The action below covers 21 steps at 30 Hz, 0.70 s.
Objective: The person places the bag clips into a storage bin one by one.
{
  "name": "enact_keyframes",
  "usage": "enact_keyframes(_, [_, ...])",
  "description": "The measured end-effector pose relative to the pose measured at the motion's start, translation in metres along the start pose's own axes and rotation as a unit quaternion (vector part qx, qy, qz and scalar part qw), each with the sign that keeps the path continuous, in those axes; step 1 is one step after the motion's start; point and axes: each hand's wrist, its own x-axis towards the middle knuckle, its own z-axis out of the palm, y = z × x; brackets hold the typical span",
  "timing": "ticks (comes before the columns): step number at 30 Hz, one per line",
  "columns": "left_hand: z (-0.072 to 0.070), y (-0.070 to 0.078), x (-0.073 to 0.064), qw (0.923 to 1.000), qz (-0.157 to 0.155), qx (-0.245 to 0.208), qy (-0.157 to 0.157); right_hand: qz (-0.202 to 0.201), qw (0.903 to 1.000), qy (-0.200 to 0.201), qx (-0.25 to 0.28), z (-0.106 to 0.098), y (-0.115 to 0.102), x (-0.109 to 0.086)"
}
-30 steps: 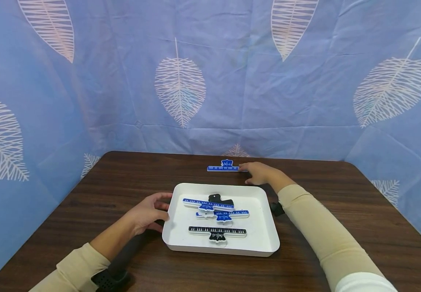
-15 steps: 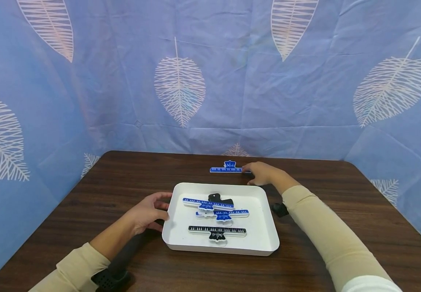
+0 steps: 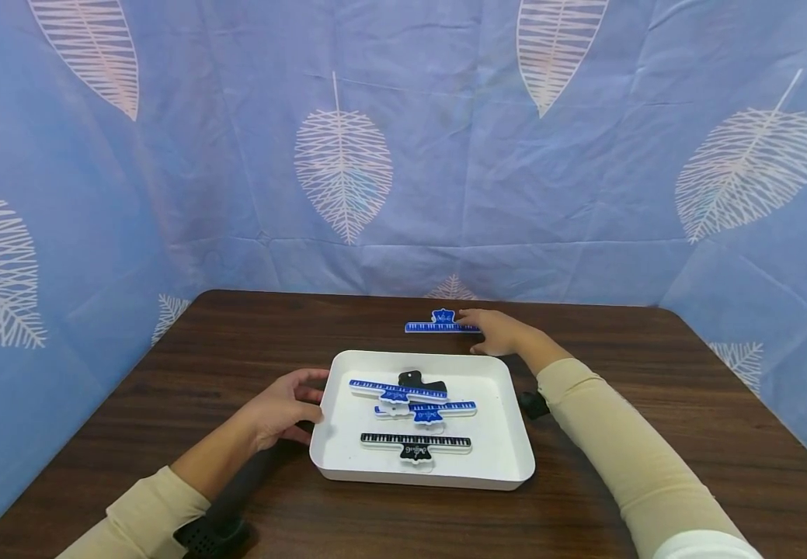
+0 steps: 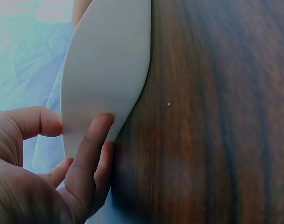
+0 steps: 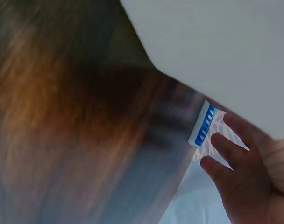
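My left hand rests against the left side of a white tray. In the left wrist view its thumb and fingers touch the tray's wall. Beyond the tray, my right hand reaches to the right end of a blue sheet music clip with a piano-key pattern, lying on the table. The right wrist view shows the fingers spread beside the clip's end, not wrapped round it. Inside the tray lie two blue clips, a black clip and a black piece, partly covered.
The dark wood table has rounded far corners. A blue cloth with white leaf prints hangs behind it and at the sides. A pale surface blocks much of the right wrist view. Dark wrist cameras show at both wrists.
The blue clip on the table has slid a little right and nearer. My right hand moved right with it, then slightly back left over its end. My left hand and the tray stay put.
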Motion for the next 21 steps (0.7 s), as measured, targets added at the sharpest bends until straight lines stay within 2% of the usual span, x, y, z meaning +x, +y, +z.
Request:
enact_keyframes(7, [0.0002, -0.0008, 0.0001, 1.0000, 0.007, -0.003, -0.006, -0.007, 1.0000, 0.000, -0.003, -0.0011, -0.0004, 0.0012])
enact_keyframes(12, [0.0005, -0.0005, -0.0005, 1.0000, 0.007, -0.001, -0.002, 0.003, 0.9999, 0.008, -0.009, -0.0038, 0.0011, 0.0009])
enact_keyframes(21, [0.0005, -0.0022, -0.0013, 1.0000, 0.006, -0.001, -0.002, 0.024, 0.9995, -0.005, -0.022, -0.0084, 0.0022, -0.0020])
